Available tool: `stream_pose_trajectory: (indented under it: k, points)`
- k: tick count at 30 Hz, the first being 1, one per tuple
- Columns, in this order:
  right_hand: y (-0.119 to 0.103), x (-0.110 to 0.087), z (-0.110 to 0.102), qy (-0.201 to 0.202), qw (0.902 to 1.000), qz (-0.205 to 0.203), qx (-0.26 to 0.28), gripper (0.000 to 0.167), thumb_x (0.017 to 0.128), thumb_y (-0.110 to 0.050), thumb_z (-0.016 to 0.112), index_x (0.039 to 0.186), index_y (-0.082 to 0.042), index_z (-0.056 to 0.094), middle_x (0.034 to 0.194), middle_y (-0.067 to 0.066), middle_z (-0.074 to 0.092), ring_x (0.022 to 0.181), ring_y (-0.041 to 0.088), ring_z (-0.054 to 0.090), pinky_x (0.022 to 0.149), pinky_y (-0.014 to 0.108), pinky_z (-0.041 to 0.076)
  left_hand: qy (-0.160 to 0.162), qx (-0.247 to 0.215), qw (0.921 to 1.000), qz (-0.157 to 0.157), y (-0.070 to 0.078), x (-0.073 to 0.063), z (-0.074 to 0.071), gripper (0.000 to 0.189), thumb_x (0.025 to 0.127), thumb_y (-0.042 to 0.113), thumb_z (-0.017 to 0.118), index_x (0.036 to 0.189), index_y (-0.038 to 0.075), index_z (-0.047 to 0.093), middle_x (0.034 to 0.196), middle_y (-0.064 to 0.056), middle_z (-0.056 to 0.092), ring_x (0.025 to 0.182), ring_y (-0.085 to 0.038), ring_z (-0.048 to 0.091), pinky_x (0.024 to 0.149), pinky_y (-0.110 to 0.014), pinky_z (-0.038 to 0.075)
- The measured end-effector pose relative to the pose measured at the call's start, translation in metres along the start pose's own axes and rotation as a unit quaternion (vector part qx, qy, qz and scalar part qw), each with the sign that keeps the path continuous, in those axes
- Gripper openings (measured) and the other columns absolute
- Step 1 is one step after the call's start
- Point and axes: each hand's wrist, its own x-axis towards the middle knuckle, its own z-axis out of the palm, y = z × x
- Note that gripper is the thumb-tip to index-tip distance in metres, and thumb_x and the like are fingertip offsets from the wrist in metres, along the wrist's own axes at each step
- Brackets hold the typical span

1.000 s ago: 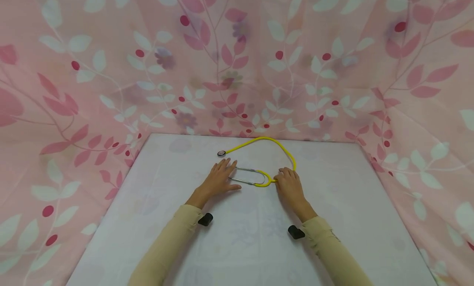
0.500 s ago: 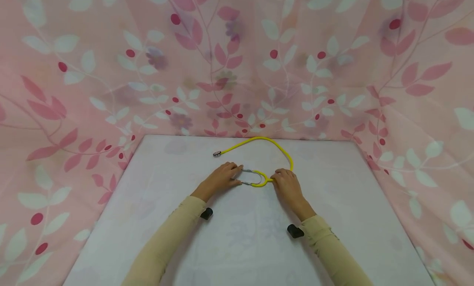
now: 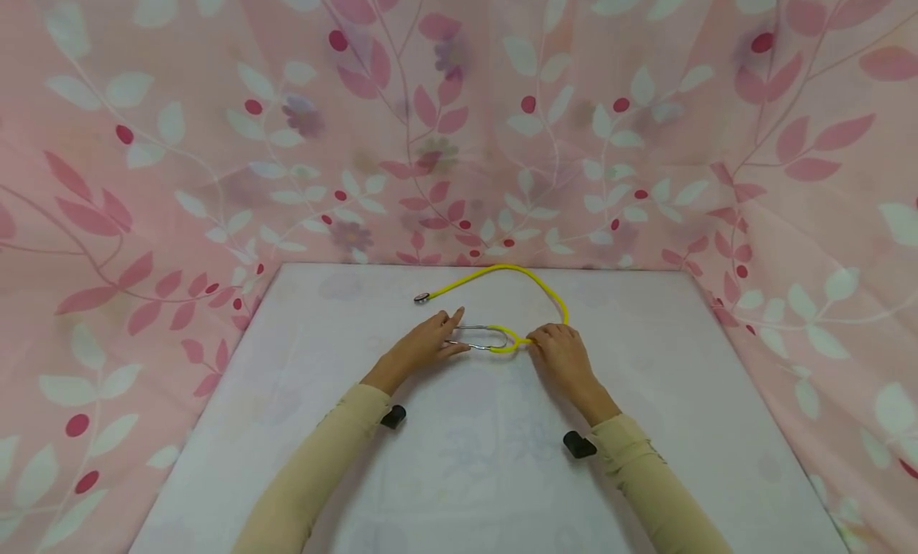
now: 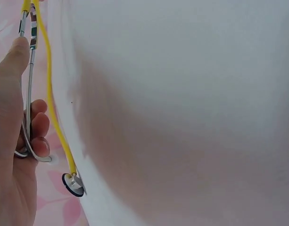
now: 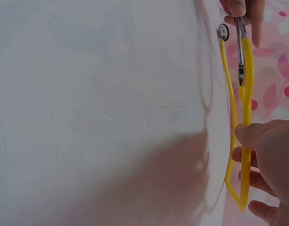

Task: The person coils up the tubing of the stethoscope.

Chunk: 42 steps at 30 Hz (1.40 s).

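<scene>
A stethoscope with yellow tubing (image 3: 548, 289) and a metal headset (image 3: 473, 327) spans the space between my hands. My left hand (image 3: 421, 347) grips the metal ear tubes (image 4: 30, 80), thumb on one side and curled fingers on the other. Just past the Y-shaped fork, my right hand (image 3: 566, 361) pinches the yellow tube (image 5: 245, 169) between thumb and fingers. In both wrist views the held part appears raised off the table. The chest piece (image 3: 421, 298) lies on the table beyond my left hand, with the tubing curving back from it to my right hand.
A white-covered table (image 3: 473, 458) stretches under both arms. Behind it and along both sides hangs a pink leaf-patterned curtain (image 3: 488, 139). Black wrist cameras (image 3: 579, 445) sit below the sleeves.
My left hand, earlier spread flat over the ear tubes, has closed round them. The headset and fork have risen slightly. My right hand keeps its hold on the tube.
</scene>
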Motion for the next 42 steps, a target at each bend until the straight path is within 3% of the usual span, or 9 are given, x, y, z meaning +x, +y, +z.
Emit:
stream_pose_trajectory:
  k: [2,6,11,17,21,26,33,38,42]
  points:
    - [0.001,0.001,-0.003,0.012,0.9999,-0.011,-0.005,0.013,0.086,-0.014,0.075,0.099,-0.011,0.075,0.099,0.008,0.071,0.099,0.033,0.063,0.095,0.052,0.047,0.0,-0.025,0.9997,0.004,0.0,-0.003,-0.002,0.079,0.093,0.044,0.065,0.155,0.01,0.029,0.111,-0.007,0.054,0.095,-0.016,0.052,0.088,-0.032,0.051]
    - [0.004,0.003,-0.009,0.024,0.9995,-0.018,-0.011,0.015,0.085,-0.015,0.077,0.1,-0.014,0.075,0.097,0.006,0.073,0.097,0.033,0.065,0.095,0.053,0.046,0.015,-0.081,0.9957,0.041,0.0,-0.01,-0.006,0.07,0.097,0.029,0.063,0.154,0.004,0.03,0.116,-0.011,0.057,0.103,-0.022,0.056,0.093,-0.036,0.051]
    - [0.008,0.002,-0.015,0.015,0.9998,-0.011,-0.011,0.016,0.086,-0.021,0.075,0.102,-0.017,0.074,0.097,0.005,0.074,0.098,0.031,0.066,0.1,0.059,0.042,0.029,-0.095,0.9919,0.08,0.003,-0.02,-0.013,0.065,0.098,0.023,0.06,0.153,0.002,0.031,0.118,-0.012,0.057,0.101,-0.023,0.058,0.089,-0.034,0.051]
    - [0.015,-0.002,-0.022,0.01,0.9993,-0.037,0.006,0.018,0.084,-0.018,0.078,0.1,-0.013,0.072,0.095,0.004,0.073,0.096,0.027,0.067,0.098,0.054,0.044,0.073,-0.079,0.9907,0.084,0.004,-0.026,-0.018,0.054,0.096,0.026,0.065,0.141,0.001,0.05,0.115,-0.012,0.064,0.091,-0.015,0.061,0.081,-0.028,0.055]
    - [0.023,-0.004,-0.03,0.021,0.9984,-0.047,0.023,0.021,0.08,-0.006,0.08,0.1,-0.01,0.072,0.098,0.007,0.071,0.099,0.031,0.064,0.09,0.054,0.046,0.101,-0.098,0.986,0.09,0.003,-0.028,-0.021,0.045,0.093,0.023,0.068,0.131,0.0,0.058,0.11,-0.013,0.065,0.089,-0.014,0.061,0.077,-0.026,0.055]
    - [0.032,-0.004,-0.039,0.052,0.9971,-0.044,0.034,0.021,0.08,-0.001,0.078,0.099,-0.008,0.072,0.097,0.011,0.07,0.095,0.035,0.065,0.084,0.056,0.047,0.113,-0.127,0.9807,0.095,0.004,-0.033,-0.026,0.041,0.092,0.02,0.07,0.125,0.0,0.06,0.107,-0.014,0.065,0.087,-0.016,0.061,0.073,-0.028,0.055]
    - [0.039,0.003,-0.047,0.063,0.9926,-0.061,0.084,0.02,0.084,-0.006,0.075,0.103,-0.006,0.072,0.11,0.017,0.068,0.1,0.035,0.066,0.08,0.056,0.049,0.118,-0.106,0.9837,0.085,0.0,-0.039,-0.027,0.041,0.092,0.024,0.069,0.127,0.003,0.061,0.109,-0.01,0.059,0.092,-0.018,0.062,0.077,-0.031,0.056]
    - [0.038,0.004,-0.047,0.077,0.9894,-0.087,0.087,0.018,0.082,-0.007,0.077,0.1,-0.009,0.072,0.102,0.011,0.072,0.095,0.033,0.067,0.076,0.053,0.05,0.132,-0.055,0.9861,0.085,-0.005,-0.042,-0.026,0.041,0.091,0.024,0.071,0.127,0.006,0.062,0.105,-0.011,0.059,0.091,-0.017,0.06,0.078,-0.028,0.055]
    - [0.037,0.005,-0.046,0.086,0.9878,-0.086,0.097,0.019,0.081,-0.006,0.078,0.1,-0.008,0.072,0.098,0.01,0.073,0.093,0.032,0.068,0.077,0.052,0.051,0.145,-0.044,0.9836,0.097,-0.008,-0.044,-0.025,0.041,0.089,0.021,0.073,0.126,0.007,0.063,0.103,-0.011,0.061,0.086,-0.014,0.058,0.074,-0.027,0.053]
